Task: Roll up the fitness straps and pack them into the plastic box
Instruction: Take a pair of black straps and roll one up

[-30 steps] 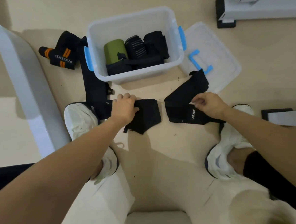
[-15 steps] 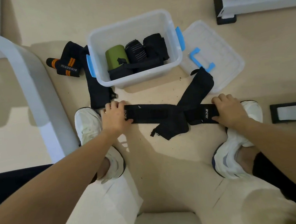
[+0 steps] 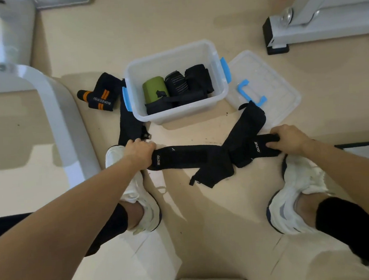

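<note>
A black fitness strap [image 3: 189, 156] lies stretched across the floor between my shoes. My left hand [image 3: 139, 152] grips its left end and my right hand [image 3: 287, 139] grips its right end. Its loose ends cross in the middle, one [image 3: 249, 122] running up toward the lid, one [image 3: 212, 174] down toward me. The clear plastic box [image 3: 181, 115] with blue latches stands just beyond, holding a green roll [image 3: 155, 89] and two dark rolls [image 3: 188, 80]. Another black strap [image 3: 130, 121] lies left of the box, beside a black-and-orange wrap [image 3: 102, 95].
The box's clear lid [image 3: 273, 79] with a blue handle lies on the floor to the right of the box. A grey machine frame [image 3: 52, 105] curves along the left, and a machine foot [image 3: 276, 35] stands at the upper right. My white shoes [image 3: 300, 188] flank the strap.
One second ago the strap lay as two folded bunches under my hands. My hands have moved apart and pulled it out straight. The camera view has also shifted back.
</note>
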`<state>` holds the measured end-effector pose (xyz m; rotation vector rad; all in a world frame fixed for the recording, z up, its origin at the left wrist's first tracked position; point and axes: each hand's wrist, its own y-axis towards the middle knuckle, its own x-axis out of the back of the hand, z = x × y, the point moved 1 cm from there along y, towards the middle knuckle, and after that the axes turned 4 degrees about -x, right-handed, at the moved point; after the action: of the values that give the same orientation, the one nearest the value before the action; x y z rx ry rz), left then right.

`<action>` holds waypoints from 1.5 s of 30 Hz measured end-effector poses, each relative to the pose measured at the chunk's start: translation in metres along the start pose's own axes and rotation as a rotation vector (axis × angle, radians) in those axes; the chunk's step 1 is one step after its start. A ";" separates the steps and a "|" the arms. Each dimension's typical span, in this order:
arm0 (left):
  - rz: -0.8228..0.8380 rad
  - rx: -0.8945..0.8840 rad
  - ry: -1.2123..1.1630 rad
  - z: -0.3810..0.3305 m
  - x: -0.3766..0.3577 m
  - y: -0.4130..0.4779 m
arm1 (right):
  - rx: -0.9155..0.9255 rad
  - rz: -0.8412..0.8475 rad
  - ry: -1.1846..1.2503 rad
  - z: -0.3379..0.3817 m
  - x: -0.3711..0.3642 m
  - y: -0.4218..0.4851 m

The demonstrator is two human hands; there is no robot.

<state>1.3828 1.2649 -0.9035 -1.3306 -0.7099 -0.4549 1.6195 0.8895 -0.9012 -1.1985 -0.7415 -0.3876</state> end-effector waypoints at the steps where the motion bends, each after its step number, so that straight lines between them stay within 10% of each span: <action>1: 0.007 -0.028 -0.017 0.003 0.006 -0.005 | 0.033 0.017 0.015 0.009 0.009 -0.003; 11: 0.056 -0.262 -0.386 0.009 0.101 -0.093 | 0.232 0.374 0.177 0.113 0.109 -0.095; 20: -0.161 -0.270 -0.778 0.016 0.202 -0.211 | 0.441 -0.076 0.029 0.174 0.193 -0.212; 32: -0.543 -0.514 -1.306 0.021 0.307 -0.282 | 0.760 -0.358 0.599 0.196 0.278 -0.307; 38: -0.703 -0.618 -1.637 0.004 0.335 -0.264 | 0.966 -0.192 1.260 0.209 0.289 -0.301; 45: -0.763 -0.705 -1.528 -0.020 0.365 -0.247 | 0.948 -0.102 1.300 0.215 0.294 -0.281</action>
<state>1.4808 1.2301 -0.4746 -1.9461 -2.5490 -0.1868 1.5831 1.0271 -0.4638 0.1132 0.2014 -0.6769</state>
